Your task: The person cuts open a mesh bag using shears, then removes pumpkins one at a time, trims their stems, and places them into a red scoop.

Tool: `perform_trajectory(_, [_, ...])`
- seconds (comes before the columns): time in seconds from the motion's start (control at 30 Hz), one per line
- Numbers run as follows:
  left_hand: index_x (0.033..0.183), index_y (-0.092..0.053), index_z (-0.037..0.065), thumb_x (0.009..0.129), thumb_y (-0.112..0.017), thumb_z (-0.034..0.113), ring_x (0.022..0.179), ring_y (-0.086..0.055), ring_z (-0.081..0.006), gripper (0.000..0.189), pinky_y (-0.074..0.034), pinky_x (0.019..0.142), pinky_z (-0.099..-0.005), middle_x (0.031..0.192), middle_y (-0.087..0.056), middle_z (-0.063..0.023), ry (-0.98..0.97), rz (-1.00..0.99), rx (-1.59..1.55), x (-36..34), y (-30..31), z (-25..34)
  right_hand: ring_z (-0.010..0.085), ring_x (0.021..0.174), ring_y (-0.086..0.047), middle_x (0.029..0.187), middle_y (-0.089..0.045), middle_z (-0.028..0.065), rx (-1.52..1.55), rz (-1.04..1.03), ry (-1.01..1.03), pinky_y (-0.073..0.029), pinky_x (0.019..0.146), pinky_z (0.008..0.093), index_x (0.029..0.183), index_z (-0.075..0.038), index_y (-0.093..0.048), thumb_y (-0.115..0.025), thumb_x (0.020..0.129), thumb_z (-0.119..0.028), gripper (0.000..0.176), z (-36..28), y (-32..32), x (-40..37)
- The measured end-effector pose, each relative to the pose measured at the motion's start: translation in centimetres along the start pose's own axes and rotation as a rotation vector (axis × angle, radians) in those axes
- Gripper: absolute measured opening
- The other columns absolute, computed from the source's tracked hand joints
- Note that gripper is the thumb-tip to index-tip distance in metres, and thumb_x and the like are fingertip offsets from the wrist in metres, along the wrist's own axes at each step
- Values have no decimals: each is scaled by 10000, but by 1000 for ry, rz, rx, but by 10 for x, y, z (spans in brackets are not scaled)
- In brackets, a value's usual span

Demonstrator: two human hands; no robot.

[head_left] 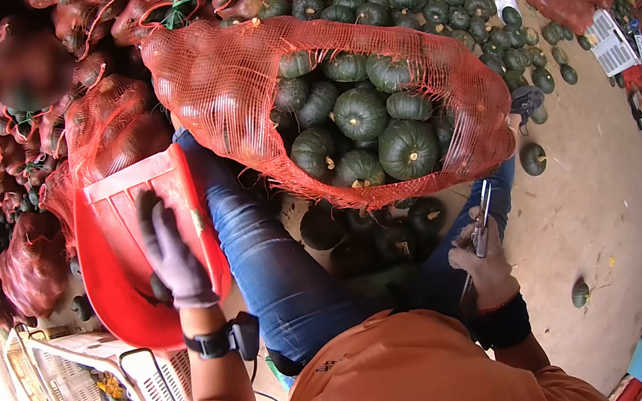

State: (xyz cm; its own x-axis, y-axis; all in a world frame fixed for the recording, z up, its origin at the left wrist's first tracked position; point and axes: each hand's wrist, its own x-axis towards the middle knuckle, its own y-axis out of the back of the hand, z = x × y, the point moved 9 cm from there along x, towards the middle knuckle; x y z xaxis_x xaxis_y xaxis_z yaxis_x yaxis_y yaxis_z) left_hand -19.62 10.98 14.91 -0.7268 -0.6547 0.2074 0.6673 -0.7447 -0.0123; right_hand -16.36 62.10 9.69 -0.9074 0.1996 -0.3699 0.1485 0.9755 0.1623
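Note:
My left hand, in a pale glove, is stretched out flat over a red plastic scoop-shaped tray beside my left leg. It holds nothing that I can see; something dark shows just under the fingers. My right hand, gloved too, is closed around a slim silver metal tool that looks like shears, tip pointing away from me. In front of me lies a big red mesh sack, slit wide along its side. Dark green squashes show through the opening. More squashes lie in shadow between my legs.
Full red mesh sacks are piled at the back and left. A heap of loose squashes spreads behind the slit sack, with a single squash on the floor at right. White plastic crates stand at lower left.

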Motion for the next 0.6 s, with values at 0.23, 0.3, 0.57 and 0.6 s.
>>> perform_trajectory(0.23, [1381, -593, 149, 837, -658, 658, 1246, -598, -363, 747, -418, 1013, -541, 1258, -714, -92, -130, -964, 1578, -15, -271, -86, 150, 927, -600, 1021, -588, 45, -80, -63, -27, -538, 857, 296, 1398, -103, -475, -758, 753, -65, 705, -9, -36, -6])
perform_trajectory(0.3, [1411, -561, 163, 791, -703, 674, 1268, -575, -367, 816, -418, 1037, -502, 1257, -709, -97, 35, -1086, 1563, -9, -276, -83, 157, 935, -598, 1035, -581, 58, -69, -60, -38, -544, 851, 299, 1403, -103, -475, -755, 752, -61, 710, 0, -29, -8])
perform_trajectory(0.57, [1371, -529, 0, 929, -686, 271, 1133, -674, -287, 543, -544, 1025, -427, 1236, -677, -136, 677, -494, -1104, -73, -154, -54, 185, 970, -614, 1094, -568, 83, -304, -131, 301, -511, 895, 280, 1359, -7, -474, -632, 924, -49, 465, 6, -18, -4])
perform_trajectory(0.6, [1377, -528, 8, 950, -645, 373, 1168, -663, -308, 573, -538, 1040, -471, 1284, -665, -153, 773, -479, -1152, -90, -148, -53, 202, 994, -621, 1098, -576, 102, -369, -148, 312, -514, 904, 295, 1316, 4, -499, -619, 942, -60, 397, 10, -18, 0])
